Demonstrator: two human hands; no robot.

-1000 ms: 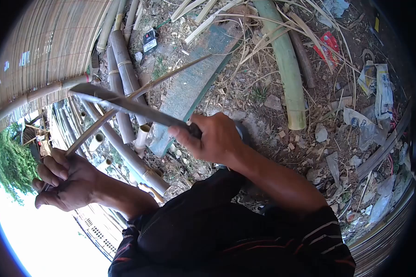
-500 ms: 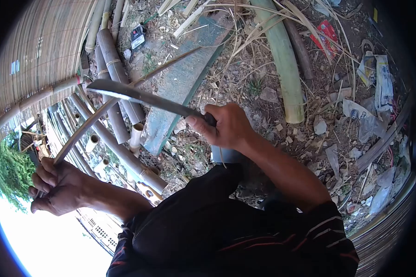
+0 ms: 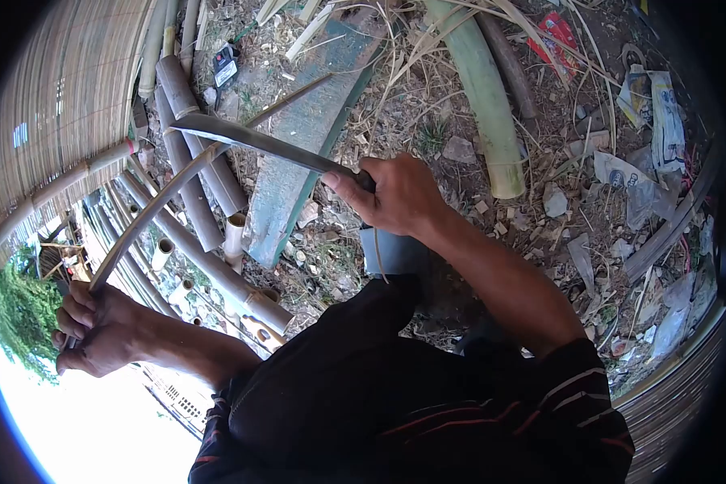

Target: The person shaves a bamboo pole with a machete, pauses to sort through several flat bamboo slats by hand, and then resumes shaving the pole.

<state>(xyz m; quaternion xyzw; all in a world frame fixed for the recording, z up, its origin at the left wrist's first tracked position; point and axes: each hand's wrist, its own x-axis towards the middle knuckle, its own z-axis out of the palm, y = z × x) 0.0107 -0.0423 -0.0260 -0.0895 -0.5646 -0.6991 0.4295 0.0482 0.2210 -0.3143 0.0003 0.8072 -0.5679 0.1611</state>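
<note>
My right hand (image 3: 403,194) is closed around the dark handle of a machete (image 3: 270,147), its long blade pointing to the left. The blade crosses a long, slender bamboo stick (image 3: 149,211), overlapping it in this view a little beyond its middle. At the left, the fingers of my left hand (image 3: 109,327) wrap round the near end of that stick. The stick slants up and away, its far end over a worn blue-green board (image 3: 286,189) lying on the ground. Below the machete handle, a grey object (image 3: 395,252) shows beside my dark clothing.
A thick green bamboo pole (image 3: 492,113) lies at the upper right among pale strips. Several brown bamboo poles (image 3: 206,165) lie left of the board. A slatted bamboo screen (image 3: 56,89) stands at the upper left. Wood chips, stones and plastic wrappers (image 3: 633,189) litter the ground.
The machete and my right hand have moved up in the view, the blade tip also shifting right. The stick stays in my left hand, its far end slightly further left. The whole view has shifted a little.
</note>
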